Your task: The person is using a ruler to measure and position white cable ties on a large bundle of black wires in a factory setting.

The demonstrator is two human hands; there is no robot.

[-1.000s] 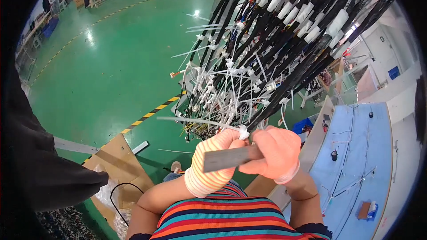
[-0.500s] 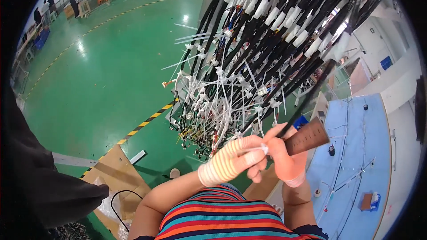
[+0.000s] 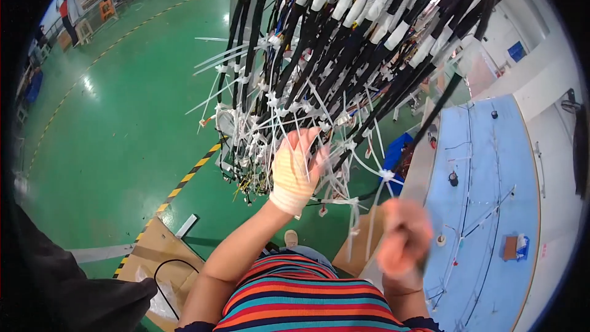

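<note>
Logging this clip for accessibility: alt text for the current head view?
A person's gloved left hand is among white ties at the lower end of hanging black cables over green floor. The blurred right hand is lower, beside a blue board.

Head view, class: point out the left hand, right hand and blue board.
Left hand [image 3: 294, 175], head view: gloved middle.
Right hand [image 3: 403, 240], head view: gloved middle, blurred.
Blue board [image 3: 482, 166], head view: bare surface.

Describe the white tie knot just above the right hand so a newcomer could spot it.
Start at the hanging mass of black wire bundles and go down its right side toward the right hand. Just above that blurred hand, the white tie knot shows against the blue bin. Unlike the ties crowded near the left hand, it stands apart.
</note>
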